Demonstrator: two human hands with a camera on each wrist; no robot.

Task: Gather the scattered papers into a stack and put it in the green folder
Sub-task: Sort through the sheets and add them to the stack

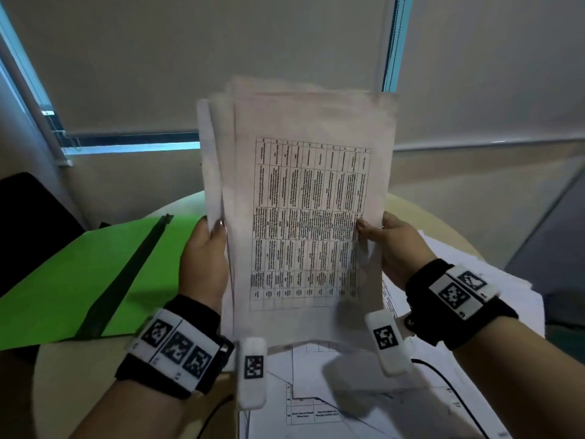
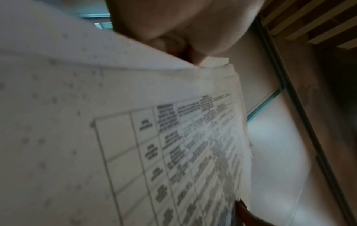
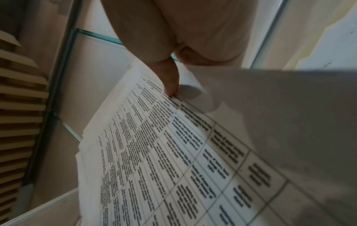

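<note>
Both hands' grips pinch paper stack (image 1: pixel 300 201) upright; green folder (image 1: pixel 79 280) left, loose sheets (image 1: pixel 348 400) below

Both forearms rose from the lower corners of the head view toward mid-frame, each wrist wrapped in a black band carrying white marker blocks. The left hand (image 1: pixel 204 264) sat left of centre, thumb facing the camera and fingers curled out of sight behind, its grip closed on the left edge of the paper stack (image 1: pixel 304 217). The right hand (image 1: pixel 399 248) mirrored it right of centre, thumb pressed on the front and pinching the stack's right edge.
</note>
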